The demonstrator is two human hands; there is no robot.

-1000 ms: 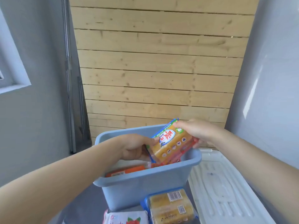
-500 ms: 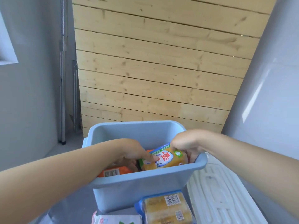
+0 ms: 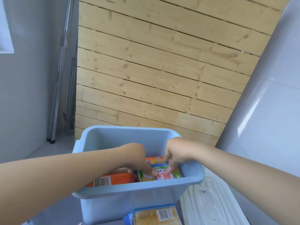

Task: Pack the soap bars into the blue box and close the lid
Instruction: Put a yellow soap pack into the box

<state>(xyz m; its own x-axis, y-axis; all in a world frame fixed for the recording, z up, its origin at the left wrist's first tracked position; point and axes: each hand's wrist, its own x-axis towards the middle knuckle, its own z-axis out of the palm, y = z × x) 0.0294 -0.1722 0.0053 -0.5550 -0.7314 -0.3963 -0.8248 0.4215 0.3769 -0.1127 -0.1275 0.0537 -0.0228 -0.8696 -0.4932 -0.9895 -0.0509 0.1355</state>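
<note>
Two bare hands reach down into the open pale-blue plastic box [image 3: 129,203].

Left hand [image 3: 138,159] and right hand [image 3: 177,153] both pinch the yellow wrapped soap bar with blue edge and red lettering [image 3: 162,175], lying at the box's near right corner. An orange barcoded soap pack [image 3: 112,180] lies along the near left wall. Another yellow barcoded soap bar [image 3: 155,215] sits outside, before the near wall; the white ribbed plastic lid [image 3: 209,207] lies right of the box.

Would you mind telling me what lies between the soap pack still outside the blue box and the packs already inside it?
In the head view, the blue box's near wall separates the outside soap pack from the packs inside.
</note>
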